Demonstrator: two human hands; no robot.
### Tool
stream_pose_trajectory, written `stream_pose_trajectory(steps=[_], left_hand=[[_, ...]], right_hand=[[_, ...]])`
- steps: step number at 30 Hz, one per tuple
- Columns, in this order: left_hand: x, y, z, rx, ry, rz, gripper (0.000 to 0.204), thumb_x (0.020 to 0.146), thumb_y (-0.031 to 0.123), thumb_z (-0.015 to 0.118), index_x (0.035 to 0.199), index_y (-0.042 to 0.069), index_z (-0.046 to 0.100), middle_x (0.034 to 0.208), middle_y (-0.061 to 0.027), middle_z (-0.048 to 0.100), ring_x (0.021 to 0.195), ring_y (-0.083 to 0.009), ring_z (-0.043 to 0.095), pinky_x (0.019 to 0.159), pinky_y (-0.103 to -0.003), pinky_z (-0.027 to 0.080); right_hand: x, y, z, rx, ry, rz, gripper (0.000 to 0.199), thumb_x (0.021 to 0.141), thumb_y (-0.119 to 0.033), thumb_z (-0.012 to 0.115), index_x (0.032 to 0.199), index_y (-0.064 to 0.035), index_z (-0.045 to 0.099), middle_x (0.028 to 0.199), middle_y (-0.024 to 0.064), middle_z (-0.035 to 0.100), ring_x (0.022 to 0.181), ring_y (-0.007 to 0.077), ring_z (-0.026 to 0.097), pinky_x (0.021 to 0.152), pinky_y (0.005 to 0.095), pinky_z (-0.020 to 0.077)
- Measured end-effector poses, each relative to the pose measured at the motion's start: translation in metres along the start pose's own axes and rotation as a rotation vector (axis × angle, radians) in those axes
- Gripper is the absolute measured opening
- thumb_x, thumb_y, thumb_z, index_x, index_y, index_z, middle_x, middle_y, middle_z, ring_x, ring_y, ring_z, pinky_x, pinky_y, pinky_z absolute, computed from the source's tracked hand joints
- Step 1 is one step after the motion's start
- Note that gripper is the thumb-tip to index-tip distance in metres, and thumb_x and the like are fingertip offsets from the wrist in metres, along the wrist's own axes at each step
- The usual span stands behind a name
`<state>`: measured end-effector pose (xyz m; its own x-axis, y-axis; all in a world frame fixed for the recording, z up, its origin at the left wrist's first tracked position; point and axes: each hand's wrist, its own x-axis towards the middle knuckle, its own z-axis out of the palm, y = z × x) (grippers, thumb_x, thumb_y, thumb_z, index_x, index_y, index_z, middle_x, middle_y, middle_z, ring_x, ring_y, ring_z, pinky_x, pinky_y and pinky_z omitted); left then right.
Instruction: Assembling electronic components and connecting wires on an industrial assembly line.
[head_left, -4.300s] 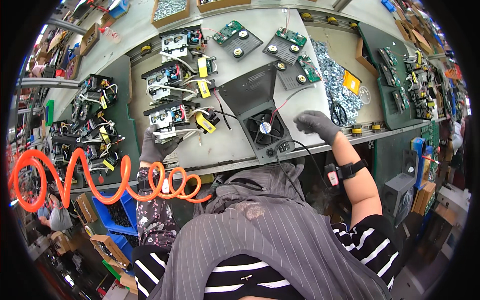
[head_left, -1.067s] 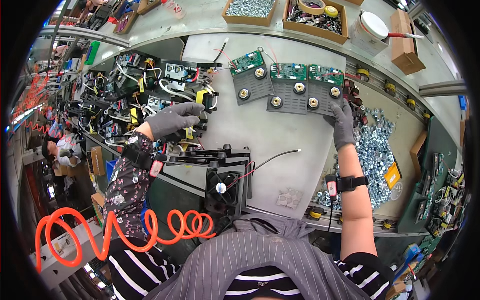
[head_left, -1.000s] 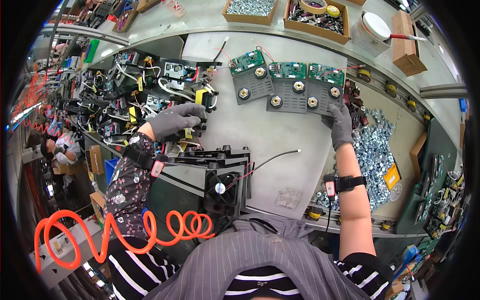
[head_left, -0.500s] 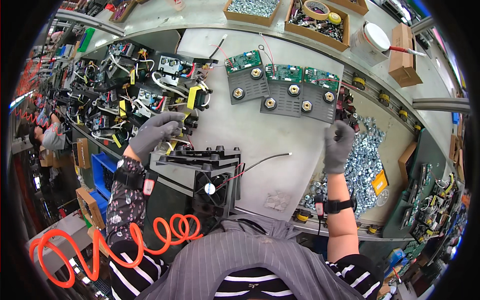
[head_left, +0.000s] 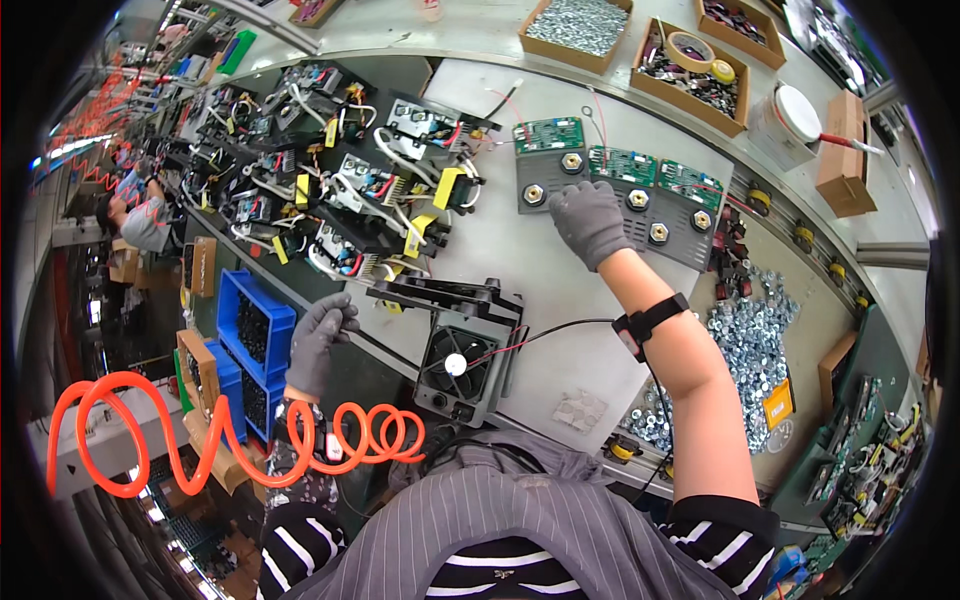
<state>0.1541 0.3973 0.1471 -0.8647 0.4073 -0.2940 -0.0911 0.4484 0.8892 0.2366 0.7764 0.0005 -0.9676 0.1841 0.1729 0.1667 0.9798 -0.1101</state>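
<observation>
My right hand (head_left: pixel 592 224), in a grey glove, is closed at the leftmost of several dark grey slotted plates (head_left: pixel 550 168). Whatever its fingers hold is hidden. Brass-coloured hex fittings (head_left: pixel 638 200) stand on the plates, and a green circuit board (head_left: pixel 548 134) lies along each plate's far edge. My left hand (head_left: pixel 322 340), also gloved, has bent fingers drawn together beside a blue bin (head_left: pixel 284 322) of small black parts; I cannot make out anything in them. Between my hands, near the table's front, stands a black housing with a fan (head_left: pixel 441 350) and thin wires.
Several wired assemblies (head_left: pixel 355 185) crowd the left side. A pile of silver fasteners (head_left: pixel 748 345) lies at the right, by an orange-yellow packet (head_left: pixel 777 403). Cardboard boxes (head_left: pixel 575 55) and a white tub (head_left: pixel 783 125) stand at the back. An orange coiled hose (head_left: pixel 190 470) crosses the lower left.
My right hand has moved from beside the fasteners up and left to the plates. My left hand has drawn back from the assemblies toward the blue bins. The whole view has shifted.
</observation>
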Motion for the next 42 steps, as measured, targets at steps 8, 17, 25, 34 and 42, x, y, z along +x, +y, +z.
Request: stream_pose_trajectory(steps=[8,17,25,34,42], left_hand=[[-0.044,-0.051,0.003,-0.065,0.086,-0.169,0.025,0.091,0.013,0.048,0.111,0.003,0.057,0.096,-0.0022,0.063,0.079,-0.0084,0.059,0.069,-0.021,0.043],[-0.051,-0.080,0.010,-0.204,0.049,-0.254,0.025,0.092,0.012,0.047,0.114,0.002,0.055,0.094,-0.0045,0.062,0.078,-0.0097,0.058,0.068,-0.022,0.046],[-0.056,-0.103,0.019,-0.330,-0.048,-0.278,0.026,0.090,0.010,0.052,0.115,0.000,0.053,0.093,-0.0050,0.061,0.079,-0.0098,0.056,0.068,-0.020,0.047],[-0.076,-0.113,0.012,-0.249,0.006,-0.236,0.024,0.090,0.011,0.050,0.112,0.000,0.054,0.093,-0.0062,0.060,0.078,-0.0125,0.056,0.068,-0.027,0.048],[-0.096,-0.091,-0.028,0.107,0.027,-0.249,0.027,0.091,0.013,0.049,0.115,0.003,0.053,0.096,-0.0003,0.058,0.077,-0.0071,0.053,0.068,-0.021,0.044]], right_hand=[[0.016,-0.022,-0.008,0.018,-0.015,0.051,0.017,0.084,-0.024,0.048,0.088,-0.0116,0.060,0.081,0.0044,0.062,0.084,0.0211,0.059,0.070,0.0371,0.0407],[-0.114,0.030,-0.025,-0.005,0.210,0.359,0.062,0.067,-0.049,0.069,0.121,-0.0246,0.053,0.119,0.0115,0.045,0.115,0.0306,0.037,0.096,0.0466,0.0276],[-0.102,0.038,0.018,0.193,0.366,0.422,0.042,0.072,-0.044,0.067,0.110,-0.0273,0.058,0.106,0.0055,0.049,0.099,0.0292,0.044,0.082,0.0448,0.0350],[-0.070,0.042,0.003,0.075,0.422,0.396,0.026,0.069,-0.037,0.067,0.087,-0.0187,0.059,0.079,0.0078,0.053,0.079,0.0296,0.052,0.065,0.0416,0.0403],[-0.079,0.023,-0.026,0.171,0.416,0.252,0.041,0.080,-0.030,0.062,0.117,-0.0115,0.056,0.107,0.0181,0.056,0.097,0.0343,0.053,0.082,0.0425,0.0415]])
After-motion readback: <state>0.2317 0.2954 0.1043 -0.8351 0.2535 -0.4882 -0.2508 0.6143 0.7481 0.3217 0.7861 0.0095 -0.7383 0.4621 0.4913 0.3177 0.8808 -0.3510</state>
